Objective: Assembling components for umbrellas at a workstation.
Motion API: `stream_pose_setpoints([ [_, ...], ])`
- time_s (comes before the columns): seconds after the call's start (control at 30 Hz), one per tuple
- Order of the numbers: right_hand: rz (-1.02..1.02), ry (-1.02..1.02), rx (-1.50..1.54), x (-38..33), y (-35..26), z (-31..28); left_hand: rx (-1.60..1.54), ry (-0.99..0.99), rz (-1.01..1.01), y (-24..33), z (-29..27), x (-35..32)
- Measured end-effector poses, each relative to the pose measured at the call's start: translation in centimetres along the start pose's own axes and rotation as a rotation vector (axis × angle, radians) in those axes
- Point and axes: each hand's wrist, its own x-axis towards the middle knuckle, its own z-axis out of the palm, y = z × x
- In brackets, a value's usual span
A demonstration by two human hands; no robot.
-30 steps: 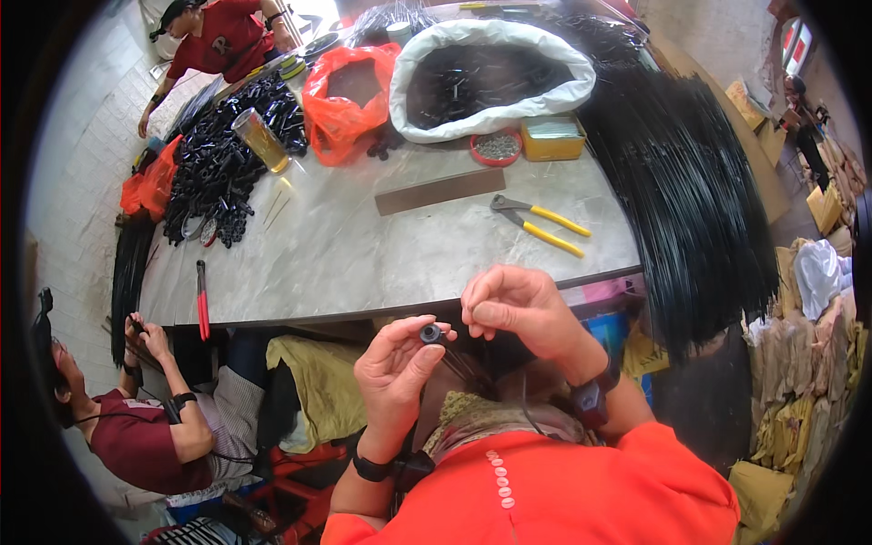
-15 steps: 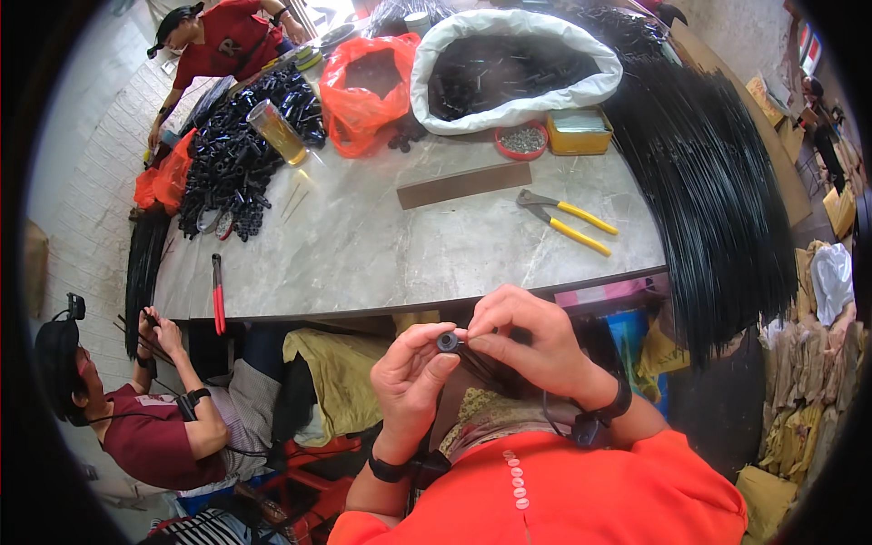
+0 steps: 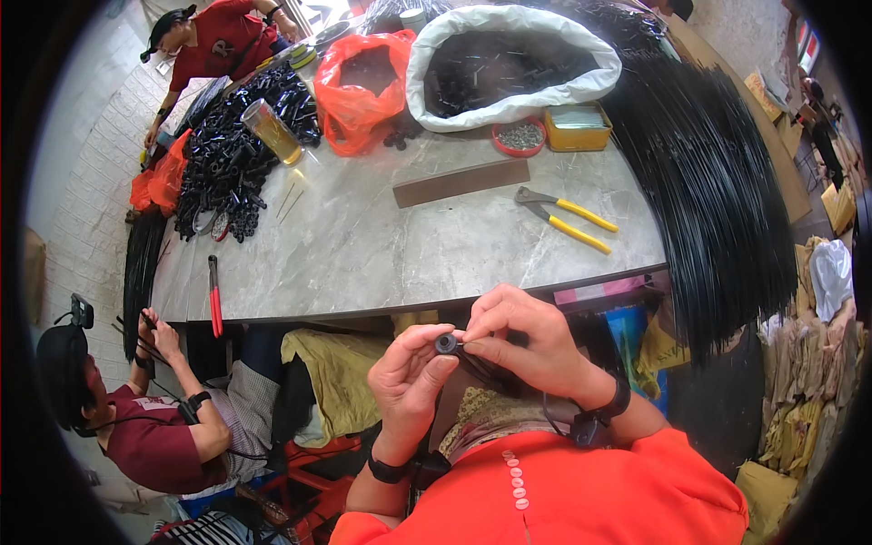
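Small round black piece (image 3: 446,344) looking like plastic or rubber, can't tell which. Desk (image 3: 354,241) showing smooth grey stone-like finish, faintly glossy. Black fittings (image 3: 232,136) shining like hard plastic. Red bag (image 3: 336,127) gleaming, thin crinkled plastic. Pliers (image 3: 586,214) showing dark metal, smooth yellow grips. Yellow cloth (image 3: 338,381) looking matt, wrinkled.

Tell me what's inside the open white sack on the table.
In the white sack lie many small dark pieces, a few catching the light. Whatever lies beneath the top layer is covered, and the bottom cannot be seen.
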Motion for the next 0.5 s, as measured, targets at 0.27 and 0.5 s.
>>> stream_pose_setpoints([
  [0.27, 0.010, -0.002, -0.001, 0.00, -0.19, 0.23, -0.009, 0.001, 0.006, 0.18, -0.03, -0.13],
  [0.5, -0.085, 0.022, -0.041, 0.00, 0.23, 0.45, 0.189, 0.047, 0.023, 0.49, 0.53, -0.26],
])
